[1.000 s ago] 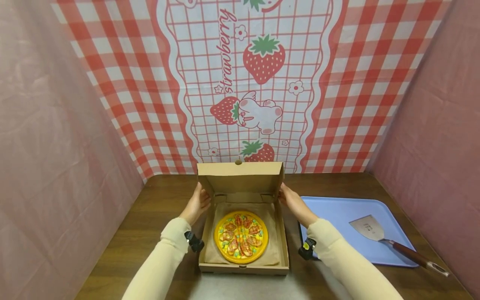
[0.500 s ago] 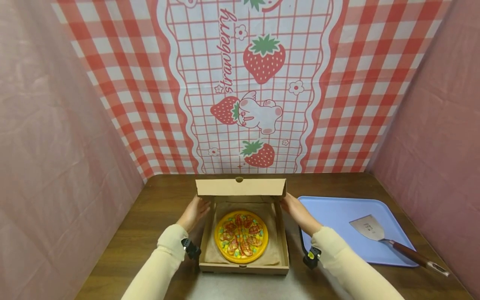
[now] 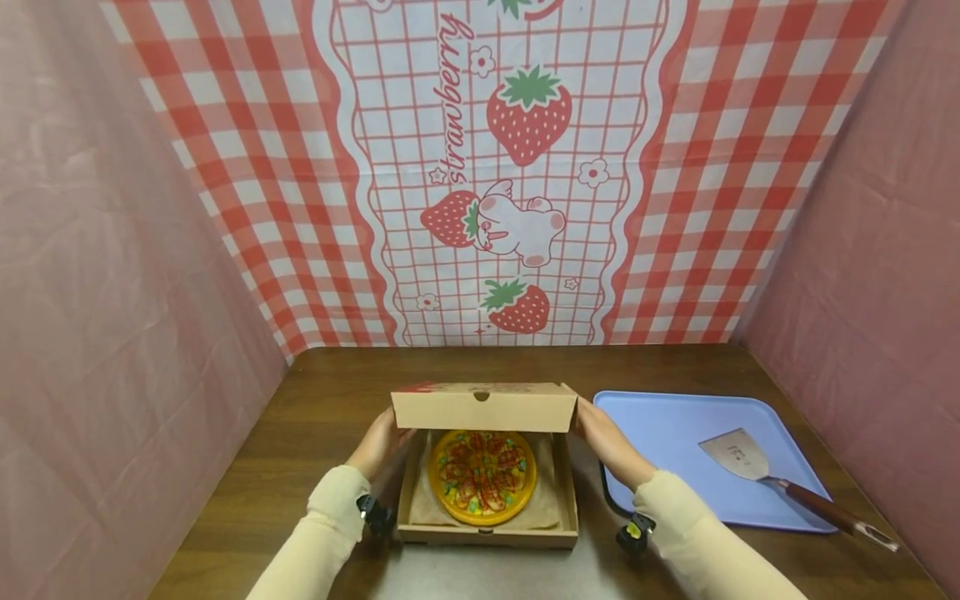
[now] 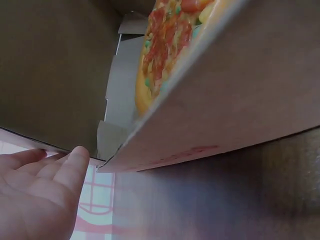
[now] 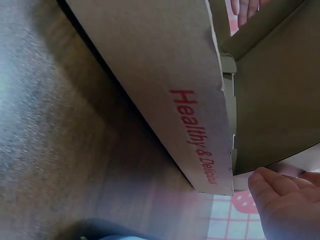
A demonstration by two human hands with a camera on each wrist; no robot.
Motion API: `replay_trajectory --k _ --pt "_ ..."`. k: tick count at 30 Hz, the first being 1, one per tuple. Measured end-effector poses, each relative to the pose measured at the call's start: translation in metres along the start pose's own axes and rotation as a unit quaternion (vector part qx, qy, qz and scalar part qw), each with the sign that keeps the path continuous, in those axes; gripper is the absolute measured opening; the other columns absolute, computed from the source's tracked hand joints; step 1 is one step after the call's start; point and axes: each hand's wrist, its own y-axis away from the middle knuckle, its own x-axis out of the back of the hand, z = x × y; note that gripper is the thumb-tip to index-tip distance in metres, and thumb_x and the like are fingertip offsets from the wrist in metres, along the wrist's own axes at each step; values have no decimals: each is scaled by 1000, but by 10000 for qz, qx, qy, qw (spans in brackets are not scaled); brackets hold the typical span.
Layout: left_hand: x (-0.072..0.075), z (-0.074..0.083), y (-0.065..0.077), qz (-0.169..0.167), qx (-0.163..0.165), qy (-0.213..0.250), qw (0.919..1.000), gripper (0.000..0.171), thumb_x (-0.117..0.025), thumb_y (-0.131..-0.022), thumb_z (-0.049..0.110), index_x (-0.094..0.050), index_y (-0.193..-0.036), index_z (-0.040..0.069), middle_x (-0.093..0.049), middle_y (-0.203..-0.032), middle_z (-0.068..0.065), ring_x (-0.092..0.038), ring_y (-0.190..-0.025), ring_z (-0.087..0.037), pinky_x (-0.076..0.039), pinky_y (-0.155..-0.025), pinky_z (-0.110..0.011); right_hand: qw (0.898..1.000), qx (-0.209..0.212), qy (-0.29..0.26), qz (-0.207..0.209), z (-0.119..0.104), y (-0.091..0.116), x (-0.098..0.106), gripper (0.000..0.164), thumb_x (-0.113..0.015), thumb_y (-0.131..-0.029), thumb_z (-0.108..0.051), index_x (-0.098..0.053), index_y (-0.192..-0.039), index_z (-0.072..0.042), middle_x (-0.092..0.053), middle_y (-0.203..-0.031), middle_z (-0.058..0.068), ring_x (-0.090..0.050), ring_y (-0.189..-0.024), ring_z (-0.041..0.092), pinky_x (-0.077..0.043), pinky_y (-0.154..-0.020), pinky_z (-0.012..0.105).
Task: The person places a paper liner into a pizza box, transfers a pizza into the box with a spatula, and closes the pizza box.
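Observation:
A cardboard pizza box point(image 3: 487, 537) stands on the table with its lid point(image 3: 483, 410) tilted partly down over it. Inside, on brown paper, lies a round pizza point(image 3: 483, 483) with a yellow rim, its back edge hidden by the lid. My left hand point(image 3: 380, 442) is at the lid's left side; in the left wrist view its fairly straight fingers point(image 4: 70, 172) touch the lid's lower edge. On the right side my right hand point(image 3: 603, 429) supports the lid likewise, its fingertips point(image 5: 260, 182) right at the edge in the right wrist view.
To the right a blue tray point(image 3: 645, 425) lies on the wooden table point(image 3: 300, 433). A spatula point(image 3: 798, 493) with a brown handle rests on it, the handle end sticking out past the tray's edge. Behind hangs a strawberry-patterned cloth point(image 3: 525, 208), with pink cloth at both sides.
The lid has swung down and forward from nearly upright, now covering the back of the box. Both hands have come lower with it. Pizza, tray and spatula have stayed put.

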Motion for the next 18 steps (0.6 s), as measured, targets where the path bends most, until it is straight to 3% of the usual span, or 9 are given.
replay_trajectory --k 5,12,15,18 --pt "-3 5 9 147 318 14 9994 57 -21 -107 28 -30 -144 -14 -58 -119 5 -54 -101 6 -43 -93 -19 9995 -163 263 -66 -1 9 0 64 -26 -105 -51 -17 -157 -15 -10 -165 8 -10 -152 31 -21 -120 55" --pt "-6 8 23 382 445 -26 9983 59 -25 -107 34 -33 -146 -10 -57 -133 -8 -57 -104 3 -46 -91 -19 9996 -119 259 -41 -5 20 -1 61 -26 -106 -48 -18 -157 -15 -14 -164 13 -19 -149 34 -24 -118 55" --pt "-5 9 30 322 421 59 9986 62 -26 -107 37 -31 -147 -11 -58 -132 -2 -56 -105 5 -46 -91 -16 9998 -46 169 -71 -7 24 -2 60 -25 -106 -45 -18 -157 -13 -13 -163 15 -22 -147 36 -23 -118 55" --pt "-3 11 35 30 303 219 9993 64 -25 -107 39 -26 -149 -9 -59 -125 14 -55 -110 9 -44 -94 -14 9999 22 74 -89 -9 27 -3 60 -26 -107 -43 -18 -157 -11 -13 -163 17 -22 -146 36 -22 -118 56"
